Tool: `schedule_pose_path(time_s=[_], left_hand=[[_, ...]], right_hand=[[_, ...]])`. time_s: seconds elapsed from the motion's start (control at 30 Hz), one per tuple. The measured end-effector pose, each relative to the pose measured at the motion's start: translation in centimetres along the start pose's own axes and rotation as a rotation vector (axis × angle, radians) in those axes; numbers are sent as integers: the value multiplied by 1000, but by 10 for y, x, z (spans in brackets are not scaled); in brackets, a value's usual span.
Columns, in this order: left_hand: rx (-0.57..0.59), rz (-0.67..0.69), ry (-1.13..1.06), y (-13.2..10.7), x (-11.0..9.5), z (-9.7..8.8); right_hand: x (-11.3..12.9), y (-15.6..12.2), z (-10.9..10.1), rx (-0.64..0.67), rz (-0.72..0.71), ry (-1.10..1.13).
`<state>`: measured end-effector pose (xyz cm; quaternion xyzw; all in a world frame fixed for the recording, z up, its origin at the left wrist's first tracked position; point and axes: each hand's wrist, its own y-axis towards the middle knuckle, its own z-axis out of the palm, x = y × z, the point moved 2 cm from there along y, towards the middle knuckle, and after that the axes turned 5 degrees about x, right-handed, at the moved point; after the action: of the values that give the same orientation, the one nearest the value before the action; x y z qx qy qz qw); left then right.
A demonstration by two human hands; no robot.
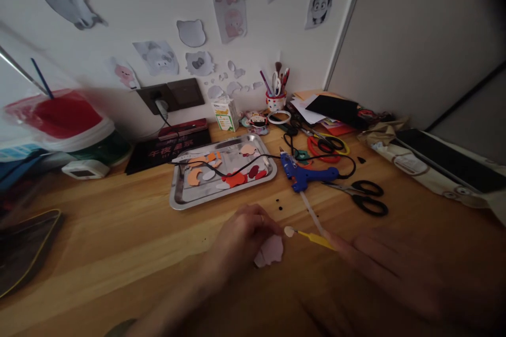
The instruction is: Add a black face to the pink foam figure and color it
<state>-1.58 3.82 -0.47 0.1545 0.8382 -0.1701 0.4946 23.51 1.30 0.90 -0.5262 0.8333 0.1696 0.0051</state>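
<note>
My left hand [249, 229] is closed, its fingers bent over a pale pink cutout [272, 250] lying at the table's front part. Part of that cutout is hidden under the fingers. In my right hand [379, 266] are yellow tweezers [316, 239], pointing left, with a small cream-coloured piece [289, 231] at their tip. This piece is just right of my left fingertips, slightly above the pink cutout in the view. Beyond the tweezers lies a blue glue gun [306, 172] with a whitish glue stick [311, 209] sticking out of its back.
A metal tray [179, 197] holds orange, red and pale cutouts, with a black cable across it. Black-handled scissors [367, 197] lie right of the glue gun. Farther back stand a cup of pens [275, 101] and a small carton [224, 116]. A red-and-white bucket [79, 126] is at left.
</note>
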Motion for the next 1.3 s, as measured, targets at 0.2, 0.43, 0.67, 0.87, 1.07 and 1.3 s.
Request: schedule_pose_path(time_s=[0.2, 0.43, 0.67, 0.87, 1.07, 1.3], left_hand=[[-119, 49, 158, -17, 0, -13], [17, 68, 430, -36, 1, -16], [53, 178, 383, -30, 9, -17], [148, 155, 362, -29, 0, -22], [156, 147, 349, -27, 1, -23], [151, 147, 350, -28, 2, -22]], right_hand=[[-9, 8, -1, -60, -87, 47], [-4, 29, 7, -57, -225, 46], [-5, 43, 17, -18, -387, -4], [-7, 43, 18, -17, -434, -29], [-7, 42, 20, -20, -428, -55], [-4, 43, 19, -12, -416, -50]])
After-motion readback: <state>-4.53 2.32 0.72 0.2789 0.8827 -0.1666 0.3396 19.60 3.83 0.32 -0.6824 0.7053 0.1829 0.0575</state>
